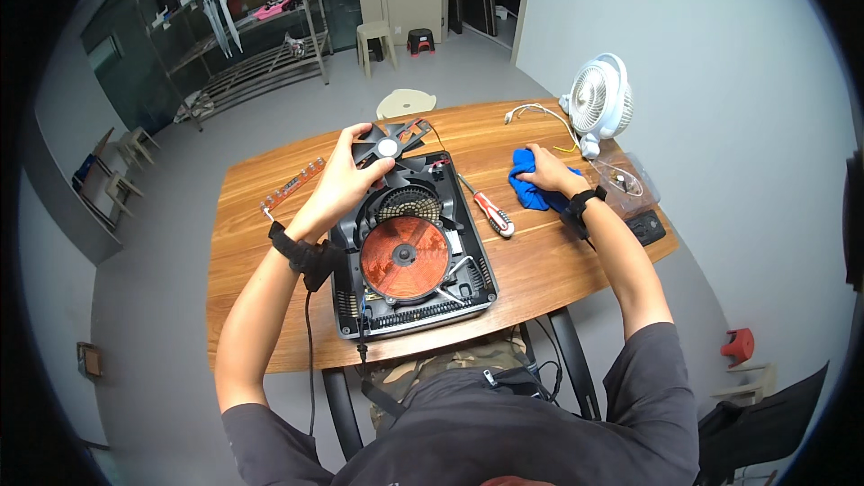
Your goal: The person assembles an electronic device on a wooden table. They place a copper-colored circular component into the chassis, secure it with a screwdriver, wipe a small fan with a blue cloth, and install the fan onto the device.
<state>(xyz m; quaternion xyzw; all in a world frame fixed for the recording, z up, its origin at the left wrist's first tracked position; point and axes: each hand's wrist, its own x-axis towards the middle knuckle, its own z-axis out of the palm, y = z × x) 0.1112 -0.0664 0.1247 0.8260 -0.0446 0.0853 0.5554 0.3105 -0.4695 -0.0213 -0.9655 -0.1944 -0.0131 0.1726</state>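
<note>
The black fan rotor was in the left grip, pinched by its blades between the thumb and the fingers, with its pale hub just right of the thumb and fingertips. It was above the far end of an opened black casing, toward the far edge of the worktop. A round copper coil sat in the casing, nearer the worktop's near edge. The right grip was curled on a bunched blue cloth, well apart from the rotor. Between cloth and casing lay a red-and-white screwdriver. An orange circuit strip lay toward the worktop's far left corner, and a white desk fan stood at the far right corner.
</note>
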